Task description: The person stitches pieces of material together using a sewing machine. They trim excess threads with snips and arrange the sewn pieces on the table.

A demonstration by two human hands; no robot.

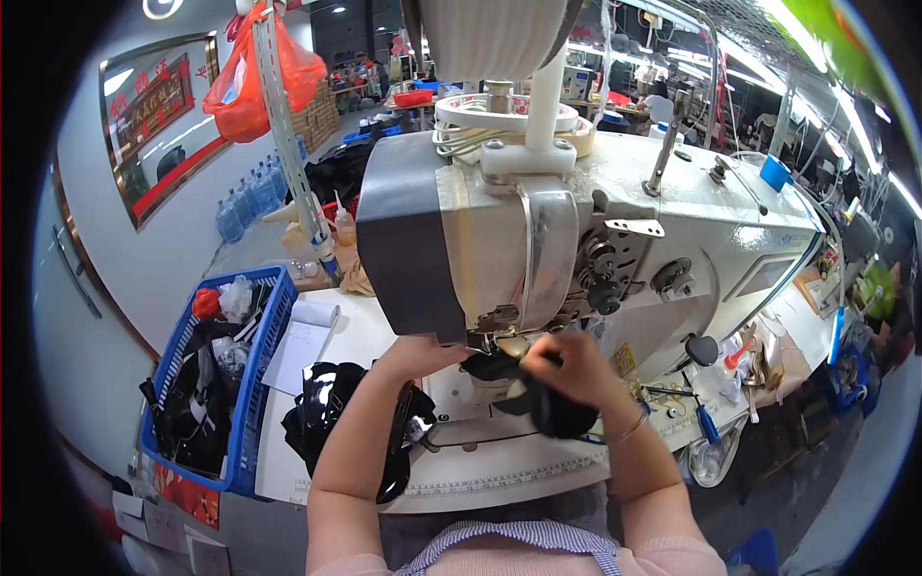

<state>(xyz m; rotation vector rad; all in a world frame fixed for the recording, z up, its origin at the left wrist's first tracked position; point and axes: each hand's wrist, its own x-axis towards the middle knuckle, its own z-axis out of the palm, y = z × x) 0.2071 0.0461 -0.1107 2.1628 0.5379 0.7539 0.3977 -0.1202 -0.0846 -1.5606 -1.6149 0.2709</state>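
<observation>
A black piece (562, 411) of soft, leather-like material is under the head of a white and dark grey sewing machine (408, 221) and hangs toward me. My right hand (576, 370), slightly blurred, has its fingers curled over this piece, to the right of the needle area. Left of the needle, my left hand (427, 356) is closed at the edge of the same piece, its fingertips partly hidden by the machine head. Several glossy black pieces (331, 398) lie on the table beside my left forearm.
A blue basket (252, 422) with black pieces and plastic bags stands at the left, next to a notepad (300, 346). On the right lie a blue-handled tool (708, 422) and a red-tipped item (738, 353). A ruler strip (538, 472) runs along the table's front edge.
</observation>
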